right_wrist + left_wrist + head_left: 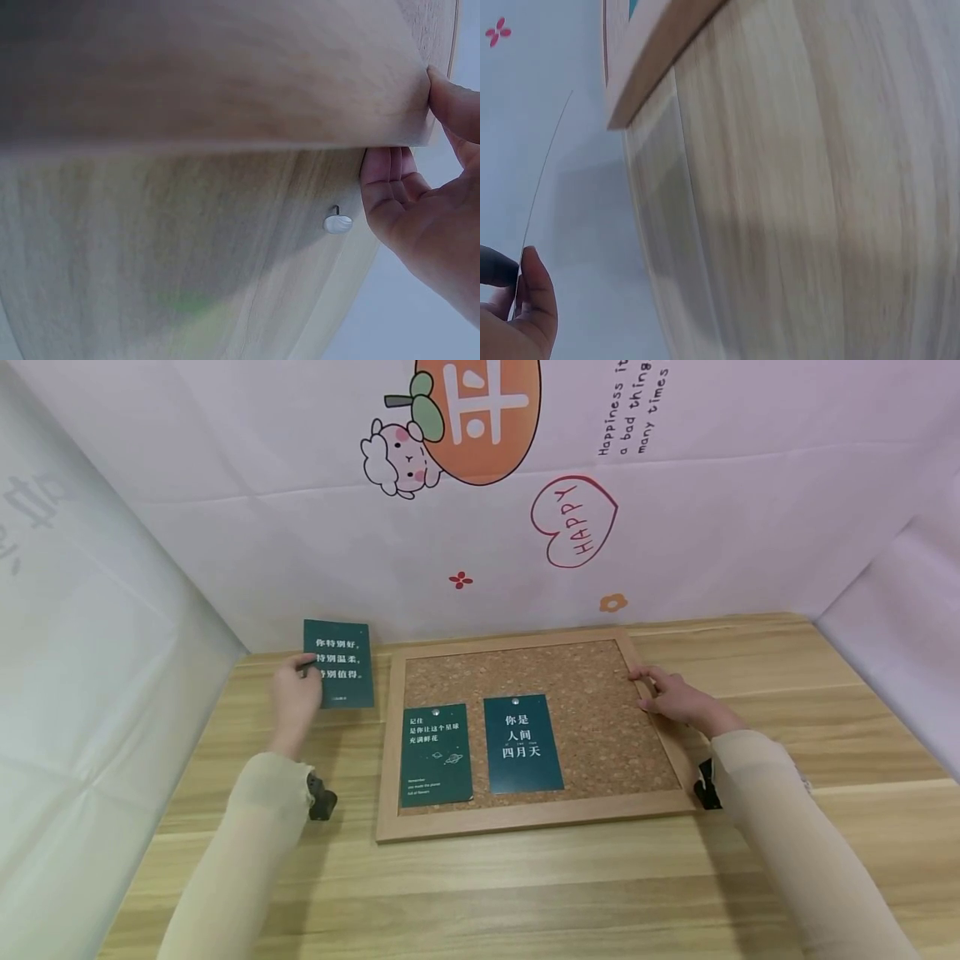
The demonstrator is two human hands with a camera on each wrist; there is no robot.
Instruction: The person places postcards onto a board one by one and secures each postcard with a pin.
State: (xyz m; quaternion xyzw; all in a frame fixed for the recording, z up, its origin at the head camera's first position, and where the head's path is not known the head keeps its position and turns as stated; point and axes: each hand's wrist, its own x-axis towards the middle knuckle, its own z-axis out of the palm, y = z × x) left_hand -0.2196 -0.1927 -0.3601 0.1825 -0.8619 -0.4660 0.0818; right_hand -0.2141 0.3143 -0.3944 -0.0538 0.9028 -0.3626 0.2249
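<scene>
My left hand (pixel 295 693) pinches a dark green card (pixel 345 689) with white writing by its left edge, up off the table near the back left. In the left wrist view the card shows edge-on, slightly bowed, between thumb and fingers. A wood-framed cork board (pixel 607 727) lies in the middle; two similar cards, one on the left (pixel 431 777) and one beside it (pixel 525 772), hang on it by pins at their tops. My right hand (pixel 678 702) grips the board's right frame edge, thumb on top and fingers curled at its side.
A white pushpin (pixel 337 223) is on the wooden table (pixel 465 902) near the right hand, seen in the right wrist view. Printed white cloth (pixel 300 510) rises behind the table and at both sides.
</scene>
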